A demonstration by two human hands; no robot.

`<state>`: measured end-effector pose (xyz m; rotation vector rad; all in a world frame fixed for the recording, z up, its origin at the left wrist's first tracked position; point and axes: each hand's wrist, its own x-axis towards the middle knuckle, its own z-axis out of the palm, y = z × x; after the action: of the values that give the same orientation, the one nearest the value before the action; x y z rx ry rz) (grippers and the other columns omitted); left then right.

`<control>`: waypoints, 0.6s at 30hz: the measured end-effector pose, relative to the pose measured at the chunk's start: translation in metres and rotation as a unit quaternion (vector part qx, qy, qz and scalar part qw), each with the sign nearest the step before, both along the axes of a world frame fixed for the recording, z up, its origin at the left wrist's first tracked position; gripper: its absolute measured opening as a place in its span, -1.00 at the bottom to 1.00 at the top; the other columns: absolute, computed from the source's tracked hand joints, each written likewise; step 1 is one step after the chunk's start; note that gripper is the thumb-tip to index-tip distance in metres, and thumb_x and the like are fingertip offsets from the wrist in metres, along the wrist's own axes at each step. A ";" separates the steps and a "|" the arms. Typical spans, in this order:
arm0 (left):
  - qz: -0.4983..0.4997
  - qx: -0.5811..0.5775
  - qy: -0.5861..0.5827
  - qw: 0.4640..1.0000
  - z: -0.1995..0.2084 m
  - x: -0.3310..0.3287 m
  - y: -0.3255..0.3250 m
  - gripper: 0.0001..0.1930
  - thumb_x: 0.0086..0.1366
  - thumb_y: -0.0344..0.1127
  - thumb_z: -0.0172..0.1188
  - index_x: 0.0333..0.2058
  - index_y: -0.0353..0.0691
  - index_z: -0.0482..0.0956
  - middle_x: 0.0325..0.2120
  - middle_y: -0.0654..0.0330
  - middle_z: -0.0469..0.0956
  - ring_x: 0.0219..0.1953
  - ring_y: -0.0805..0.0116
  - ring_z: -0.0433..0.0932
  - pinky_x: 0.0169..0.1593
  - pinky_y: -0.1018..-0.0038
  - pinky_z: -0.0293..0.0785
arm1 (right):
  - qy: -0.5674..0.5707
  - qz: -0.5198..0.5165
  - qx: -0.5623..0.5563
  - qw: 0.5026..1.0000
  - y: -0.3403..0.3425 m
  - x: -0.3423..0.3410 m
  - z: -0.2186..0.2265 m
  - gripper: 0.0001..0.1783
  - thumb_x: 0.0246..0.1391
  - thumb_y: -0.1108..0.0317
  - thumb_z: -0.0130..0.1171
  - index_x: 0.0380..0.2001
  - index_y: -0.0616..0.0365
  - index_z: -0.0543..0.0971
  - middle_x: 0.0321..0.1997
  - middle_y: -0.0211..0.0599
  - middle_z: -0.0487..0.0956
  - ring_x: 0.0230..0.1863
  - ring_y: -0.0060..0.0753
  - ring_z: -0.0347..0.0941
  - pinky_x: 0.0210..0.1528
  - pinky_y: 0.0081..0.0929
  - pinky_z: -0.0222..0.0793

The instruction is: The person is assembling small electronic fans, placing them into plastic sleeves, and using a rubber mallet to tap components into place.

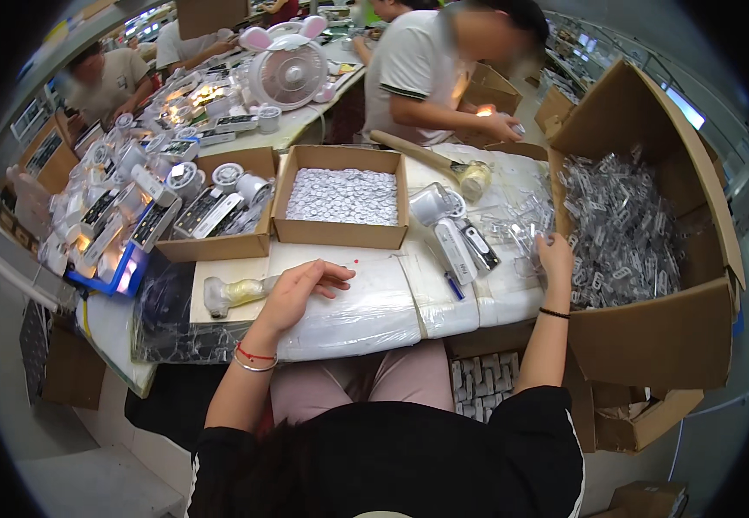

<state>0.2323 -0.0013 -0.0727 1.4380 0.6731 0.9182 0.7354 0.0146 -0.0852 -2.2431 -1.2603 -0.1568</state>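
My left hand (301, 293) hovers over the plastic-wrapped table, fingers loosely spread, holding nothing. Beside it a mallet (229, 295), its head wrapped in yellowish tape, lies on a pale board (206, 313); the hand hides part of its handle. At the right my right hand (554, 256) has its fingers closed at a loose pile of clear plastic parts (517, 226), apparently pinching one of them. Between my hands rest a white device with a clip-like end (455, 252), a dark-faced device (479, 246), a white cylindrical unit (431, 205) and a blue pen (454, 287).
A shallow carton (340, 235) holds many small white discs. Left of it, another carton (219, 249) holds white device bodies. A tall carton (651, 337) of clear parts stands right. Behind are a second mallet (418, 155), a white fan (288, 76) and a co-worker (409, 65).
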 end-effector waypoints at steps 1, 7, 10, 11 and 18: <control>0.015 -0.001 0.000 1.000 -0.002 -0.002 0.000 -0.54 0.50 -0.13 -0.25 -0.11 -0.37 0.56 -0.11 0.07 0.59 -0.13 0.36 0.58 -0.07 0.51 0.46 | 0.017 0.000 -0.020 1.000 0.004 0.001 -0.002 -0.46 0.02 0.04 0.19 -0.09 0.30 0.57 -0.14 0.11 0.60 -0.07 0.11 0.52 0.00 -0.23 0.40; 0.039 0.148 0.052 0.987 0.001 0.005 -0.001 -0.66 0.44 -0.26 -0.10 -0.21 -0.37 0.61 -0.18 0.08 0.62 -0.14 0.36 0.57 -0.09 0.50 0.46 | 0.112 0.084 0.167 0.976 0.029 0.087 -0.047 -0.68 0.03 0.24 0.27 -0.42 0.37 0.55 -0.58 -0.32 0.46 -0.55 -0.41 0.25 -0.41 -0.43 0.26; 0.102 0.213 0.059 0.970 0.006 0.006 -0.020 -0.72 0.42 -0.32 -0.06 -0.24 -0.35 0.62 -0.20 0.06 0.63 -0.15 0.33 0.57 -0.11 0.50 0.46 | 0.031 0.084 0.331 0.939 0.022 0.014 -0.011 -0.73 0.04 0.28 0.28 -0.36 0.32 0.56 -0.52 -0.36 0.44 -0.48 -0.44 0.30 -0.36 -0.46 0.28; 0.130 0.246 0.067 0.958 0.005 0.005 -0.027 -0.73 0.41 -0.34 -0.06 -0.24 -0.35 0.61 -0.20 0.06 0.63 -0.15 0.32 0.57 -0.11 0.50 0.46 | 0.029 0.100 0.374 0.922 0.017 -0.021 0.007 -0.80 0.03 0.34 0.26 -0.35 0.27 0.57 -0.48 -0.35 0.46 -0.45 -0.43 0.34 -0.34 -0.46 0.29; 0.262 0.385 0.203 0.861 0.015 0.001 -0.069 -0.50 0.12 -0.35 0.29 0.06 -0.27 0.44 0.09 -0.03 0.43 0.09 0.07 0.43 0.05 0.32 0.41 | -0.102 0.608 0.231 0.753 -0.033 -0.263 0.030 -0.82 -0.15 0.47 0.25 -0.37 0.16 0.56 -0.46 -0.26 0.49 -0.43 -0.17 0.44 -0.42 -0.29 0.36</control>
<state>0.2330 -0.0706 -0.0581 2.2620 1.1239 1.4233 0.4725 -0.0187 -0.0553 -0.6955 -2.2278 -0.1747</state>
